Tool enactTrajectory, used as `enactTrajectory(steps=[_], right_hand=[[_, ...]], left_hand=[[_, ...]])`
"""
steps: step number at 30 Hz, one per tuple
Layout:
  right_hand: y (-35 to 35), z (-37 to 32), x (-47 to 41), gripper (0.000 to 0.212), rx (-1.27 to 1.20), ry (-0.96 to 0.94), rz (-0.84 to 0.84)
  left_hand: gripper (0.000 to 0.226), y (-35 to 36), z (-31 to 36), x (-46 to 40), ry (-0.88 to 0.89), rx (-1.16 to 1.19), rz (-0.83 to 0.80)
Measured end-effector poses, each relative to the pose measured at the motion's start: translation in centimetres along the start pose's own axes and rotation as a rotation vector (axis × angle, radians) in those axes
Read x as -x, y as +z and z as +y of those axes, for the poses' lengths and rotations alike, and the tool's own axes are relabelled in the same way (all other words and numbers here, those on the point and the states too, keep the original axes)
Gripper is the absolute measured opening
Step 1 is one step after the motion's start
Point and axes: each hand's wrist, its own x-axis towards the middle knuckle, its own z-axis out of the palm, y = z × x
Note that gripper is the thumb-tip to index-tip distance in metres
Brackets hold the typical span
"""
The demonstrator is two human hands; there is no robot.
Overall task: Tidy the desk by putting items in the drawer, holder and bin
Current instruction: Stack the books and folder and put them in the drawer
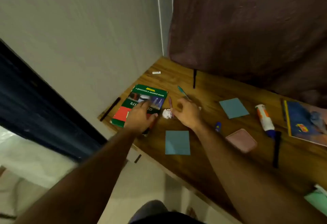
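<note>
While left hand (141,116) presses book (150,98), right hand (185,113) pinches pen (170,104)

- Dim, warm indoor light; the worktop (203,153) shows a soft sheen.
- Overall soft and motion-blurred.
- Wide-angle bending at the edges; corners darken.

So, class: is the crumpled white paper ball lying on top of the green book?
No. The crumpled paper ball lies on the bare wooden desk, just off the green book, between the person's two hands.
</note>
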Motion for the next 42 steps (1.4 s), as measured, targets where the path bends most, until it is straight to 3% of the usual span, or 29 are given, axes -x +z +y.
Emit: enactTrajectory(steps=[4,9,13,15,17,21,24,25,29,34,38,42], right_hand=[[2.2,-2.2,-1.2,0.027,-0.139,-0.019,-0.062],[4.6,-4.7,-3.8,0.024,-0.408,0.155,-0.075],[6.9,-6.2,-5.1,0.011,-0.376,0.285,-0.197],[8.2,-6.6,-5.7,0.020,-0.262,0.268,-0.211],[8.9,-7.3,-5.7,0.028,-0.201,0.250,-0.146],[10.5,-7.7,-6.1,0.024,-0.280,0.317,0.022],[10.8,-8.4,-5.5,0.053,-0.304,0.341,0.158],[11.0,-8.4,-5.3,0.053,-0.319,0.367,0.183],[12.1,-9.7,-4.6,0.031,-0.364,0.441,0.177],[12.2,-10.4,-4.8,0.022,-0.358,0.471,0.153],[12.0,-10.7,-4.3,0.038,-0.417,0.479,0.208],[12.0,-11.4,-3.6,0.055,-0.488,0.552,0.211]], left_hand=[[0.048,-1.1,-2.6,-0.1,-0.133,0.016,-0.026],[0.047,-2.1,-5.9,-2.4,-0.271,0.069,-0.039],[0.038,-1.9,-8.9,-4.9,-0.257,0.142,-0.101],[0.036,-1.9,-10.1,-6.3,-0.251,0.138,-0.153],[0.036,-1.7,-11.4,-7.5,-0.249,0.140,-0.156],[0.034,-1.1,-13.1,-9.2,-0.238,0.162,-0.125],[0.029,-0.5,-13.6,-10.1,-0.237,0.115,-0.117],[0.029,-0.3,-13.7,-10.4,-0.236,0.129,-0.108],[0.025,-0.1,-14.3,-11.2,-0.285,0.225,-0.130],[0.029,-0.4,-14.8,-12.5,-0.435,0.392,-0.210],[0.030,-0.9,-13.4,-13.6,-0.486,0.632,-0.179],[0.026,-2.4,-11.1,-15.7,-0.311,0.596,-0.201]])
